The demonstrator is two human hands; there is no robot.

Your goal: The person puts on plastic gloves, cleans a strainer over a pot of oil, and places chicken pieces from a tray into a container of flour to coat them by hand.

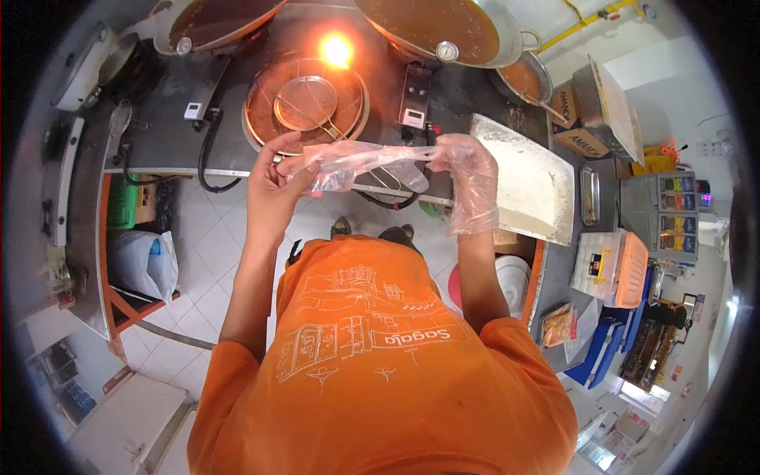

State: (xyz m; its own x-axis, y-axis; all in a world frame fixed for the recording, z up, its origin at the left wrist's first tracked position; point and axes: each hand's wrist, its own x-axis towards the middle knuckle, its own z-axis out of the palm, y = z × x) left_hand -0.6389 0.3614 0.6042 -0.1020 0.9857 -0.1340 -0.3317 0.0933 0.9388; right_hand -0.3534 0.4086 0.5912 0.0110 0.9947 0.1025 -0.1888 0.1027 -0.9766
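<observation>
Dark counter (170,142) across ten-to-two; left hand (273,184) and gloved right hand (475,174) both pinching thin plastic (368,159) at twelve. I'd watch that: overstretching could tear it.

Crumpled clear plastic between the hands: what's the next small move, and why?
Probably ease the folds of the crumpled clear plastic apart to find an opening. It is stretched out and bunched, with no clear opening visible, and may be a second glove: the right hand wears a thin transparent plastic glove, while the left hand is bare.
</observation>
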